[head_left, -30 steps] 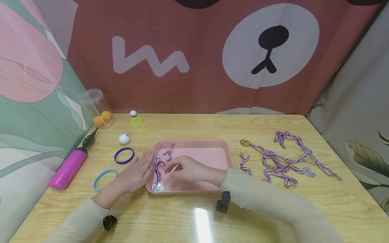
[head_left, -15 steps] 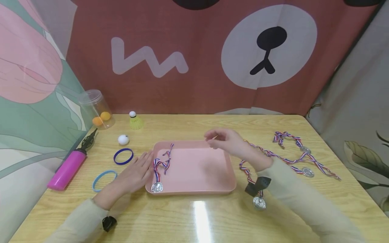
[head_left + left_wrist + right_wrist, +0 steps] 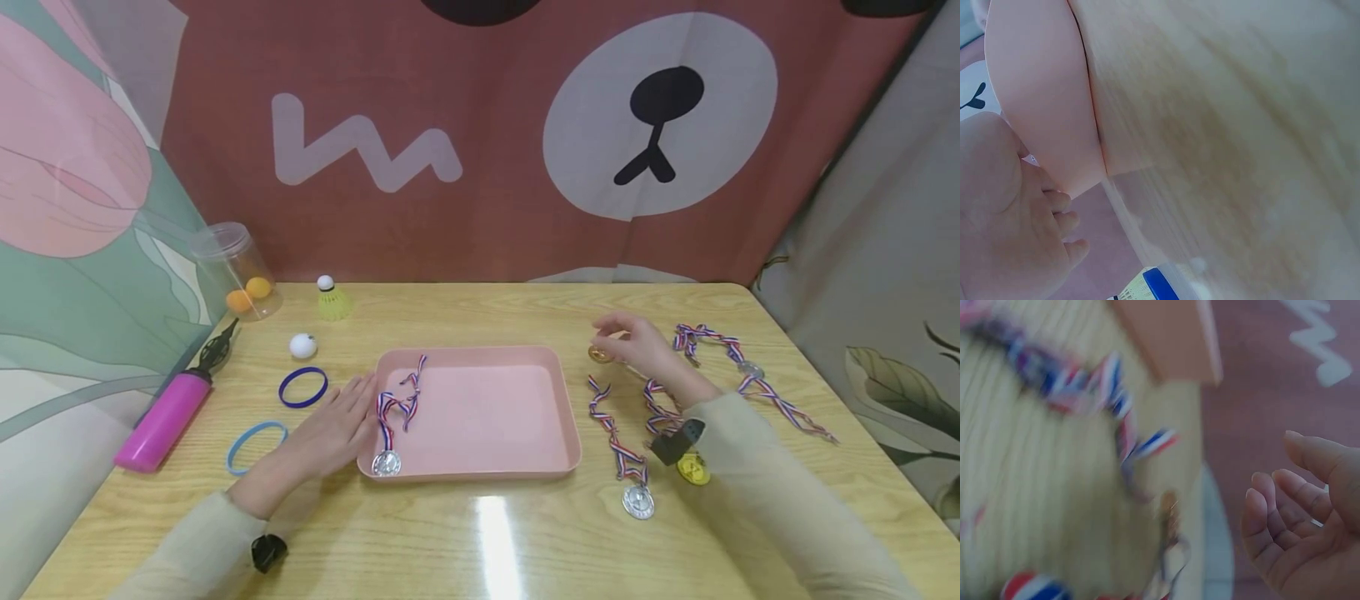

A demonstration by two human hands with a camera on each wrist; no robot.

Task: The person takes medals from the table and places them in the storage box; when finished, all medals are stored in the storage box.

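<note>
The left hand (image 3: 330, 425) is resting, fingers straight, against a pink rectangular tray (image 3: 491, 417), with a round silver medal on striped ribbon (image 3: 386, 463) lying inside, to its right. The right hand (image 3: 645, 346) is hovering, loosely curved, thumb and fingers apart, by a round gold medal (image 3: 597, 355).

- Jar (image 3: 228, 262): clear, at the table's far left corner, two orange balls (image 3: 258, 287) inside.
- Shuttlecock (image 3: 333, 304): yellow-green skirt down, white tip up, right of the jar.
- White ball (image 3: 303, 346): in front of the shuttlecock.
- Dark blue ring (image 3: 303, 405): flat, just in front of the white ball.
- Light blue ring (image 3: 232, 450): flat, nearer the front.
- Pump (image 3: 166, 418): pink with black nozzle, along the left edge.
- Table (image 3: 420, 542): pale wood.
- Backdrop (image 3: 495, 225): red-brown, with a cartoon muzzle and a pale zigzag.
</note>
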